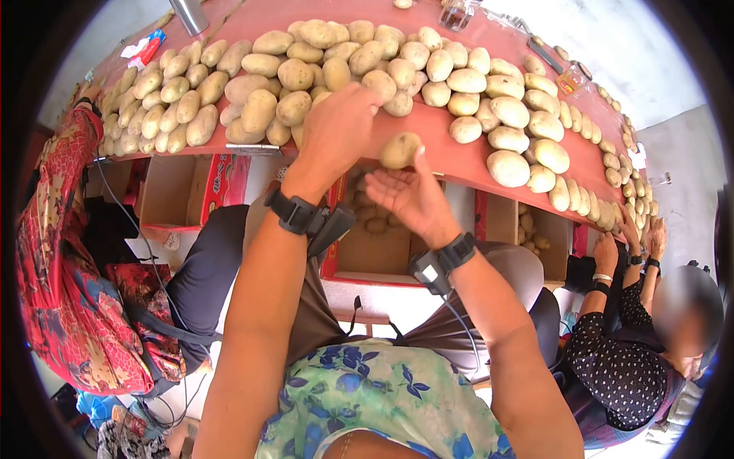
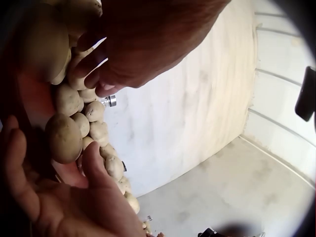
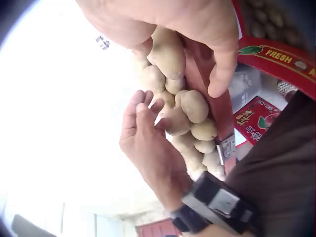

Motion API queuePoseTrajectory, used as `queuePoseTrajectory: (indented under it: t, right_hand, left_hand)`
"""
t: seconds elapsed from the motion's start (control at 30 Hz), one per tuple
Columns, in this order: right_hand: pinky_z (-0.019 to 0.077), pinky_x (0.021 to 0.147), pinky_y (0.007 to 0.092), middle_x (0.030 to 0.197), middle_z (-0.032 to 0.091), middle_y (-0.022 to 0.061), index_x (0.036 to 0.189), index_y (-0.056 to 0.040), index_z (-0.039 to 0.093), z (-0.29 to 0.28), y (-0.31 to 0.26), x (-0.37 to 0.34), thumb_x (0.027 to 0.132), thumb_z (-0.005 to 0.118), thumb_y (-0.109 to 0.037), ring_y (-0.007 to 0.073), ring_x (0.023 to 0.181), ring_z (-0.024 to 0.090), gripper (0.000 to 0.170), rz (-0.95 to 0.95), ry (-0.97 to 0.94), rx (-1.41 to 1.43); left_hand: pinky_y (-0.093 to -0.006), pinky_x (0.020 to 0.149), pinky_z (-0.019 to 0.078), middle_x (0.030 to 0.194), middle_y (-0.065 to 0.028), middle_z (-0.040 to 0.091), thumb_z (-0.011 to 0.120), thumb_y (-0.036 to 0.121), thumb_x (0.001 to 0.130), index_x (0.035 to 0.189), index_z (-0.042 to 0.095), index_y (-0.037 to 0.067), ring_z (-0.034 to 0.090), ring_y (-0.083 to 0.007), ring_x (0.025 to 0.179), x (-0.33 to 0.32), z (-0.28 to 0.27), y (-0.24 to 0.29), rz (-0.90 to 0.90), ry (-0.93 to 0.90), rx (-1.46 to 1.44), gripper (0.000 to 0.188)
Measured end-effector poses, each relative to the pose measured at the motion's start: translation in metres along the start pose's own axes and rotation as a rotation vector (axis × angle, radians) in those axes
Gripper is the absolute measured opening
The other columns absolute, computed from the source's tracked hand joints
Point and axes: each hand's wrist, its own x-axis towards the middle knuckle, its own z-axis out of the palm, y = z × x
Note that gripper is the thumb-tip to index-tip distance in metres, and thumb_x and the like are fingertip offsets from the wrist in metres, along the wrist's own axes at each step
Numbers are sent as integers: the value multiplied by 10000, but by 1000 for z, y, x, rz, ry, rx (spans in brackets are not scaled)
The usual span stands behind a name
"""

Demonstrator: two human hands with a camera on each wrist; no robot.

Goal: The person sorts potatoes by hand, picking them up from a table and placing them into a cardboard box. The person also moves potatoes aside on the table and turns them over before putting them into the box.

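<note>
A dense spread of potatoes [image 1: 294,74] covers much of the red table [image 1: 443,141] in the head view. My left hand [image 1: 336,130] reaches over the front of this pile, fingers loosely bent, tips right at a potato [image 1: 380,84]. In the right wrist view, the left hand's fingers [image 3: 144,116] overlap the pile. My right hand [image 1: 417,199] is palm up at the table's front edge, thumb and fingers spread apart. A single potato [image 1: 400,150] shows just past its thumb tip, and in the left wrist view this potato [image 2: 64,138] appears between thumb and fingers.
Under the table stand open cardboard boxes [image 1: 375,256], one with potatoes inside. A person in a red patterned sleeve [image 1: 57,252] is at the left; another in a dotted top [image 1: 619,375] works at the right. A metal cup [image 1: 189,15] and a glass jar [image 1: 457,14] stand behind the potatoes.
</note>
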Motion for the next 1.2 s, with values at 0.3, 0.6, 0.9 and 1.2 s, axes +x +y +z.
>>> queuePoseTrajectory:
  t: [0.3, 0.6, 0.9, 1.2]
  right_hand:
    - [516, 927, 464, 1225, 560, 167, 1284, -8, 474, 1, -12, -6, 985, 515, -482, 331, 1140, 556, 561, 36, -130, 173]
    - [555, 795, 416, 1204, 558, 166, 1244, -53, 472, -114, 64, 28, 1052, 383, -288, 321, 1020, 597, 317, 229, 533, -193]
    - [528, 838, 419, 1222, 579, 146, 1251, -40, 503, -108, 53, 36, 1025, 388, -202, 268, 1062, 604, 301, 171, 469, -449]
    - [519, 734, 378, 976, 682, 126, 1057, -34, 634, -7, 24, -9, 973, 525, -204, 229, 848, 656, 219, -89, -42, -1363]
  left_hand:
    - [-428, 733, 515, 886, -172, 675, 554, 55, 874, 983, 627, 5, 652, -360, 839, -7, 13, 3, -77, -586, -137, 141]
    - [-346, 664, 496, 779, -133, 672, 543, 97, 898, 974, 651, -2, 631, -234, 704, 2, 9, 5, -81, -99, -276, 165]
    - [-363, 629, 479, 760, -147, 661, 579, 127, 900, 951, 652, 6, 631, -262, 675, 5, 5, 8, -70, -47, -178, 149]
    - [-441, 593, 442, 720, -207, 607, 587, 164, 911, 830, 595, -2, 583, -379, 653, 1, 10, 17, -63, -116, -112, 186]
